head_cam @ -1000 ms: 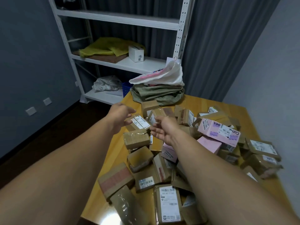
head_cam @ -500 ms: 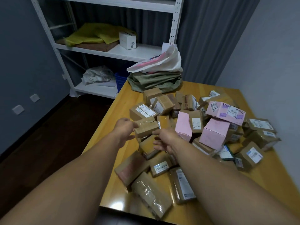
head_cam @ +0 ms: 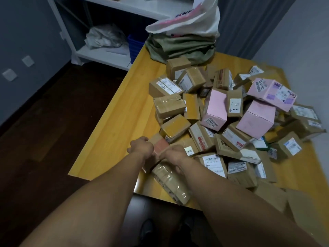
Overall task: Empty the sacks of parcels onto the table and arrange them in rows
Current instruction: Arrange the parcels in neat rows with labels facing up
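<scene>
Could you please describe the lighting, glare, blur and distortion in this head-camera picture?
Head view: dim, bluish light; a glare patch on the table near its front edge; wide-angle stretch swells the forearms and tilts the shelf post; the left hand and right hand gripping the taped parcel are fairly sharp, the lower-right parcels smeared.

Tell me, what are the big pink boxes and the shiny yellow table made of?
The big pink boxes look like smooth matt cardboard: sharp folded edges, stuck-on paper labels. The shiny yellow table seems varnished wood or wood-look laminate: faint plank lines, bright glare at its near edge.
</scene>
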